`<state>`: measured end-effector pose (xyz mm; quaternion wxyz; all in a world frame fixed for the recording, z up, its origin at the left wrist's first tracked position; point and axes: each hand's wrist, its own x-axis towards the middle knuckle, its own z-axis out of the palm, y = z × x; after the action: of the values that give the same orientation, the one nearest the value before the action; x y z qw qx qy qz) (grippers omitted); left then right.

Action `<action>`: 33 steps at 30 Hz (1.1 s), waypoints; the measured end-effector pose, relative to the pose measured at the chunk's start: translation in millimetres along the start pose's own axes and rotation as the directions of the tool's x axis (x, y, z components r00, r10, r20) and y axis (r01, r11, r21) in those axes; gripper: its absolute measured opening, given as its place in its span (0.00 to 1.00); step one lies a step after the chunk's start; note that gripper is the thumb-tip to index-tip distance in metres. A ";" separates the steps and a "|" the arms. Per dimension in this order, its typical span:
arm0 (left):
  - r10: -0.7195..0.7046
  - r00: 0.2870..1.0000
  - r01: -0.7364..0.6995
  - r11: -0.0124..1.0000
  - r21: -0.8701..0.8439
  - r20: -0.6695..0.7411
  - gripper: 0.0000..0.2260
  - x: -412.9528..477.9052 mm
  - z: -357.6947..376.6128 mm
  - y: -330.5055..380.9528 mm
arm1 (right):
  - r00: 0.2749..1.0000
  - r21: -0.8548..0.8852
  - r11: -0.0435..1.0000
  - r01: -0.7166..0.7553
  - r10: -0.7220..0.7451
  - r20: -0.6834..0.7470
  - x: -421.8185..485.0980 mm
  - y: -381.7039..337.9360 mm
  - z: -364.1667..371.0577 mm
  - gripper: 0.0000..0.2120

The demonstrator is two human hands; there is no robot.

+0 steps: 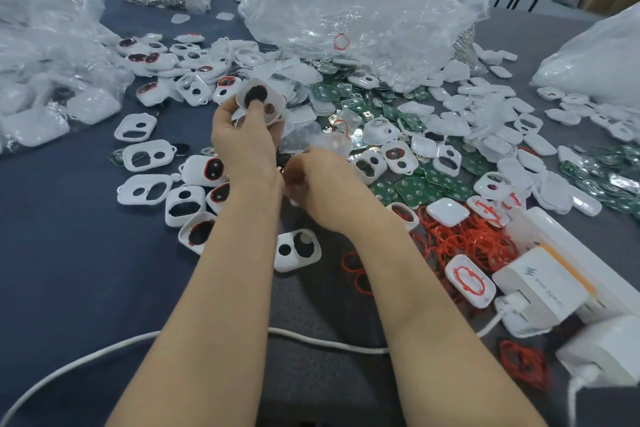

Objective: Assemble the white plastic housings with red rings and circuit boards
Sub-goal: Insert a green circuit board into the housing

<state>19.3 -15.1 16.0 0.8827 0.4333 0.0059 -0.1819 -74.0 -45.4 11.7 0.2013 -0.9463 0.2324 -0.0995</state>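
My left hand holds up a white plastic housing with two holes, thumb pressed on its face. My right hand sits just below and right of it, fingers curled around a blurred translucent white piece. Green circuit boards lie scattered to the right. A tangle of red rings lies at the right front. Several white housings, some with red rings fitted, lie to the left.
Large clear plastic bags stand at the back, left and right. A white power strip with chargers sits at the right front; its white cable runs across the dark blue table under my arms.
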 end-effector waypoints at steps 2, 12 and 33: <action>-0.020 0.999 0.018 0.999 0.050 0.036 0.07 -0.9 0.5 -3.0 | 0.993 0.170 0.985 -0.041 0.059 -0.099 0.3 4.5 -5.8 0.06; -0.017 0.946 -0.107 0.927 0.359 0.324 0.08 -19.4 7.3 -22.7 | 0.788 0.658 0.752 -0.021 0.418 -0.453 0.0 25.0 -24.2 0.02; -0.087 0.913 -0.071 0.929 0.364 0.399 0.05 -27.6 13.1 -30.7 | 0.688 0.575 0.812 -0.099 0.473 -0.551 4.6 20.1 -10.1 0.03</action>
<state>-18.4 -33.5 5.5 0.7658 0.5443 -0.2111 -0.2698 -80.9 -67.4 12.6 0.3556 -0.7081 0.4050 -0.4563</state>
